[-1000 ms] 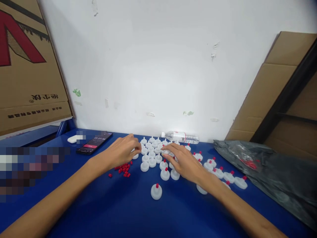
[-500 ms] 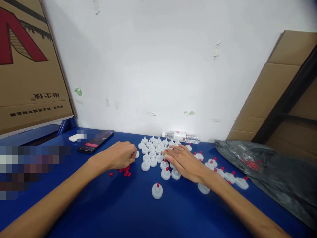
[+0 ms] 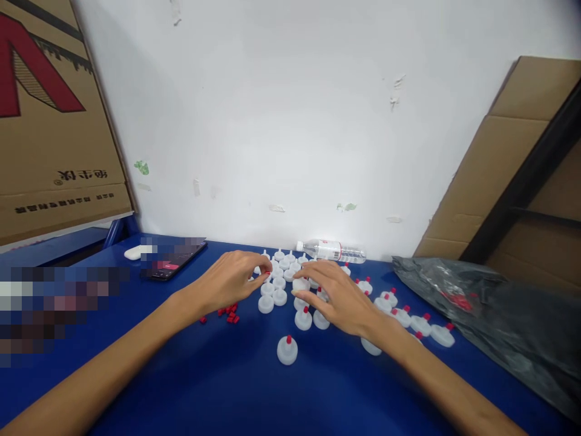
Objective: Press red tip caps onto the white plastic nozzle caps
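Note:
My left hand (image 3: 235,277) is closed in a pinch, with a small red cap (image 3: 267,274) just showing at its fingertips. It hovers beside the left edge of a cluster of white plastic nozzle lids (image 3: 265,304). My right hand (image 3: 338,297) has its thumb and fingers around one white nozzle lid (image 3: 300,283), whose spout I cannot make out. Below the left wrist lies a small heap of loose red caps (image 3: 232,317). Lids with red caps on their spouts stand around the right hand, and one capped lid (image 3: 287,351) sits apart, nearer to me.
A clear plastic bottle (image 3: 333,251) lies along the wall behind the lids. On the left are a phone (image 3: 175,266) and a white rounded case (image 3: 134,252). A grey plastic bag (image 3: 508,327) covers the table's right side. Cardboard (image 3: 63,139) stands at the left.
My left hand has lifted away from the red caps and moved right with one in its fingertips. My right hand's fingers have curled around a white nozzle lid and raised it slightly.

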A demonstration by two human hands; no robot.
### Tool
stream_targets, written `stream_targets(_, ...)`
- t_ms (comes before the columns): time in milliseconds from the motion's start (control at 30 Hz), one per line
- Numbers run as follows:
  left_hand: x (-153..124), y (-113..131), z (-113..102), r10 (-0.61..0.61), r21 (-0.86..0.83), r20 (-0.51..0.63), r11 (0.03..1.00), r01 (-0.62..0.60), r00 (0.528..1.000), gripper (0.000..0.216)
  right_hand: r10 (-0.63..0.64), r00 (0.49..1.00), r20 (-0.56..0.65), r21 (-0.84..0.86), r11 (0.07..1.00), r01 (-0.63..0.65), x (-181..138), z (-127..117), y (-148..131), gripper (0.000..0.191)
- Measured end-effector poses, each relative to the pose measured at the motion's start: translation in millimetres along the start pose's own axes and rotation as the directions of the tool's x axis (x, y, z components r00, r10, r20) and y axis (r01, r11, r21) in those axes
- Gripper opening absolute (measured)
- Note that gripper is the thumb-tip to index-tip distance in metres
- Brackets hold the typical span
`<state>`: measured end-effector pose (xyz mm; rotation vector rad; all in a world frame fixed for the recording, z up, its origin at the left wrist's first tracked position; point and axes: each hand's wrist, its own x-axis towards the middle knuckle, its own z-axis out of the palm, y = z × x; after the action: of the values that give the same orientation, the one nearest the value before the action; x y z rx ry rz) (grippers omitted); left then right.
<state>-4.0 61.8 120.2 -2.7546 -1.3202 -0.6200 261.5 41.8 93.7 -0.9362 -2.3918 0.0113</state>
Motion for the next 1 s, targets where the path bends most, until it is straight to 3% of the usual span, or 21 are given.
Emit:
stream_targets(133, 0.0, 2.5, 9.6, 0.081, -0.130, -0.174, 0.986, -0.104, 0.981, 0.018, -0.031, 0.997, -0.075, 0.030, 0.999, 0.034, -1.4, 1.0, -5.4, 0.016)
stream_targets(233, 0.2, 6.2, 16.1, 0.126, -0.194, -0.244, 0.965, -0.176, 0.961, 0.018, -0.069, 0.996, -0.064, 0.025, 0.997, 0.071, -2.5, 4.4, -9.0, 0.019)
stream_targets(433, -2.1, 14.6, 24.3, 0.158, -0.321, -0.216, 0.921, -0.223, 0.964, 0.016, -0.077, 0.992, -0.102, 0.066, 0.994, 0.084, -4.9, 12.2, -8.5, 0.033)
stream_targets(800, -0.8, 16.1, 23.2, 0.124, -0.354, -0.267, 0.910, -0.217, 0.956, 0.012, -0.120, 0.959, -0.255, 0.050, 0.989, 0.137, -4.1, 15.0, -9.2, 0.022)
stream_targets(1000, -2.8, 20.6, 27.6, 0.145, -0.290, -0.156, 0.939, -0.186, 0.977, 0.025, -0.194, 0.926, -0.324, 0.040, 0.975, 0.218, -3.0, 17.2, -16.3, 0.011)
